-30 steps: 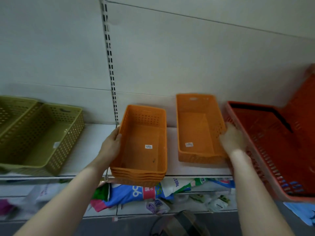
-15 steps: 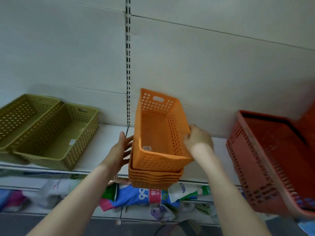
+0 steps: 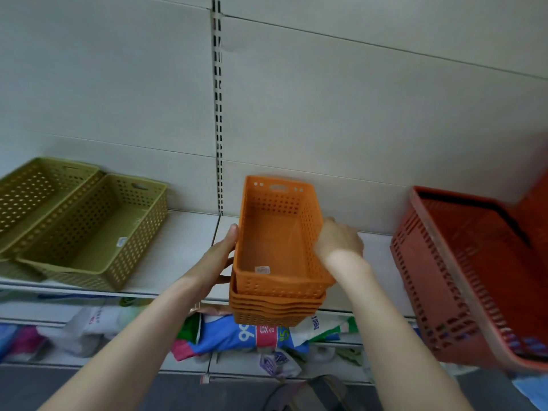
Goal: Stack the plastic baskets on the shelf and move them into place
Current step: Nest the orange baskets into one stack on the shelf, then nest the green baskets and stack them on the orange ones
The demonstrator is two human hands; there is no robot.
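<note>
On the white shelf (image 3: 184,232), far right: red basket (image 3: 462,277). Left: two green baskets (image 3: 89,226). Centre, near edge: orange basket stack (image 3: 277,304), top basket (image 3: 275,232) tilted, unseated. Left hand (image 3: 218,256) flat against stack; right hand (image 3: 338,241) gripping top basket's right rim.

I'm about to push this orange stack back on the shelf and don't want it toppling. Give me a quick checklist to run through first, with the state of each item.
1. Top orange basket seated in the stack: not ok, it sits tilted with its near right corner overhanging.
2. Left hand steadying the stack's left side: ok.
3. Right hand on the top basket's right wall: ok.
4. Stack fully on the shelf: not ok, its front overhangs the edge.
5. Bare shelf behind the stack: ok.
6. Side clearance from the green baskets and red shopping basket: ok, both stand apart.
</note>
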